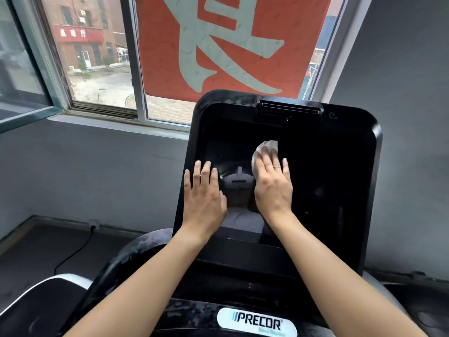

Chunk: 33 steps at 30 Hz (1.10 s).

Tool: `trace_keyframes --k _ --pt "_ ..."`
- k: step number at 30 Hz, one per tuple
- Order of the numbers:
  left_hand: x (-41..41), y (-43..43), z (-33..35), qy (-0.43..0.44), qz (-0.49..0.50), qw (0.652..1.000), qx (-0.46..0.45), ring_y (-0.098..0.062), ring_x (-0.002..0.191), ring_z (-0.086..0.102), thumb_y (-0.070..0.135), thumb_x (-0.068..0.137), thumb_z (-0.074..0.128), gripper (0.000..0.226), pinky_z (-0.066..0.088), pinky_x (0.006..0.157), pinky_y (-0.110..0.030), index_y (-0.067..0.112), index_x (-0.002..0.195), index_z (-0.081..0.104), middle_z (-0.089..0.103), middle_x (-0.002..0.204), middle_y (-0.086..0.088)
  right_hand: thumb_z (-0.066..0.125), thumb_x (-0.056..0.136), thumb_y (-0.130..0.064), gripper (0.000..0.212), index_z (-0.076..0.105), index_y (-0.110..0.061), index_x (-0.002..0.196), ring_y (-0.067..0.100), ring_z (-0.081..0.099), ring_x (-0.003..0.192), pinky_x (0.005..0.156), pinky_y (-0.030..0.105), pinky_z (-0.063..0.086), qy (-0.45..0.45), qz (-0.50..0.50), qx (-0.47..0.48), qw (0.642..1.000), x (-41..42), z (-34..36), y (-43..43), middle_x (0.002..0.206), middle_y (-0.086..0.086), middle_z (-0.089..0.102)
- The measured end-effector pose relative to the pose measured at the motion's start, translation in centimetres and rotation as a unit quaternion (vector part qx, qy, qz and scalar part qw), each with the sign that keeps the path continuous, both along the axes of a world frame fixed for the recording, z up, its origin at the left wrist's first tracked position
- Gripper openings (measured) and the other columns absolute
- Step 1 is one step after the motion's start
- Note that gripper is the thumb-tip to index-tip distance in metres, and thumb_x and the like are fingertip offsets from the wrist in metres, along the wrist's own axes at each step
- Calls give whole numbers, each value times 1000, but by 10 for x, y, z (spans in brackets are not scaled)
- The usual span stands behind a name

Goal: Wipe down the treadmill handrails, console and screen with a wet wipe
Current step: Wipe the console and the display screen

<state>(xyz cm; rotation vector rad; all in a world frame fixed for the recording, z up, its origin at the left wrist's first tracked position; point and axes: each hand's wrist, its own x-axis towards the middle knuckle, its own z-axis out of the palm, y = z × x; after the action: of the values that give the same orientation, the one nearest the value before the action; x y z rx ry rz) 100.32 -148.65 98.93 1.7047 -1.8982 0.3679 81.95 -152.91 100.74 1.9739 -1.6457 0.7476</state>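
Observation:
The treadmill's black screen (328, 171) fills the middle of the view, tilted back in its glossy frame. My right hand (273, 183) lies flat on the glass with straight fingers, pressing a white wet wipe (266, 148) that sticks out above the fingertips. My left hand (205, 190) rests flat on the screen's left edge, fingers spread and straight. Below the screen sits the console (243, 271), with a white PRECOR badge (257, 322). A curved black handrail (116, 263) runs down at lower left.
A window (102, 69) with a red banner (218, 45) stands behind the screen. Grey walls flank it left and right. A black cable (75, 249) trails across the dark floor at lower left, from a wall socket.

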Motion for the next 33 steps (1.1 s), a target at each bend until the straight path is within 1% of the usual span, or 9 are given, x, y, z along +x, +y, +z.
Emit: trace_keyframes --k 3,5,9,14,18,21,24,28,33 --pt "14 1 -2 23 30 999 -9 -35 154 22 25 91 58 68 13 127 -54 1 152 40 31 161 -16 30 96 -6 64 28 -6 160 33 14 157 128 49 14 -65 -12 2 998 23 1 -4 169 11 21" --pt "22 2 -6 32 46 998 2 -34 153 24 24 92 56 71 15 127 -52 -1 155 34 30 161 -15 27 96 -6 63 29 -5 160 34 13 157 128 49 15 -61 26 -3 998 39 -8 -2 169 12 21" --pt "37 3 -18 30 40 998 38 -33 150 32 17 93 54 68 29 123 -52 1 156 34 36 161 -14 43 95 1 70 24 -8 162 26 3 159 128 49 15 44 133 18 990 57 -33 7 171 8 15" --pt "50 4 -24 46 1 997 55 -29 144 41 4 89 56 75 41 115 -42 5 160 30 33 164 -9 39 95 -5 69 24 -11 162 22 5 159 127 50 15 161 172 23 972 42 -12 -3 170 6 16" --pt "53 4 -23 90 -20 993 68 -29 131 50 -6 84 56 80 52 96 -39 5 159 32 32 165 -6 37 98 -6 63 32 -12 160 24 16 158 128 49 12 42 103 11 994 49 15 -21 168 5 26" --pt "57 3 -26 102 -35 991 73 -28 132 47 -10 84 54 82 53 95 -38 8 161 29 28 167 -2 29 98 -12 62 30 -10 160 27 12 158 128 49 13 -16 100 9 995 67 6 -16 168 7 23" --pt "63 0 -30 124 -62 988 63 -26 135 43 -11 86 54 82 51 101 -39 11 162 28 25 168 2 42 99 -4 64 27 -9 161 25 4 159 128 49 12 38 159 8 987 76 -22 -2 170 6 19" --pt "65 -2 -35 161 -81 982 52 -23 133 42 -11 88 55 84 51 103 -40 15 162 27 23 167 7 46 98 -9 66 27 -10 161 23 4 159 128 51 13 153 199 13 968 71 -23 -2 170 6 18" --pt "67 -5 -42 159 -90 982 43 -25 121 46 -15 82 55 91 51 100 -41 14 163 25 20 168 7 37 102 -11 58 33 -16 160 22 13 158 128 50 8 45 130 13 990 80 11 -27 168 1 26"
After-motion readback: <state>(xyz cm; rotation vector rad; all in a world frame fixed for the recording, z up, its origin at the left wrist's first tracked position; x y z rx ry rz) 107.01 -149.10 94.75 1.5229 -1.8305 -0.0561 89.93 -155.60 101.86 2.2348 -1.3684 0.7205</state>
